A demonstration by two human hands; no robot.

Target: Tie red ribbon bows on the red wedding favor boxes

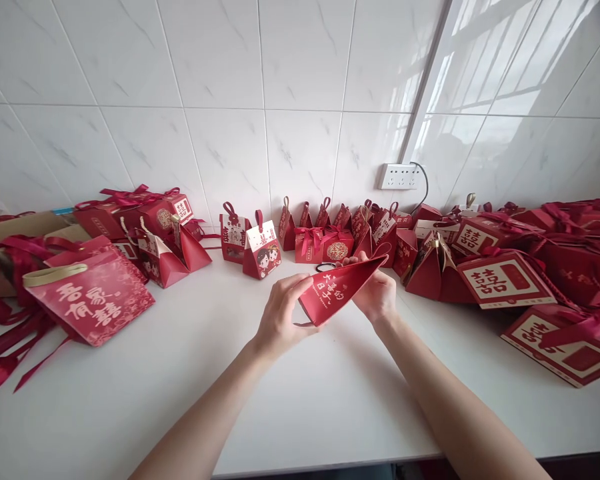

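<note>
A flat red paper gift box (341, 288) with gold characters is held between both hands above the white table (300, 400). My left hand (280, 319) grips its lower left corner with fingers curled. Behind the box, my right hand (377, 297) supports its right side, fingers closed on it. A small black ring-like thing (325, 267) lies on the table just beyond the box.
Several red gift boxes and bags stand along the tiled wall, such as a house-shaped one (263, 250). A large red bag (87, 293) lies at left amid red ribbons (10, 333). More red boxes (505, 280) crowd the right. A wall socket (401, 176) is behind.
</note>
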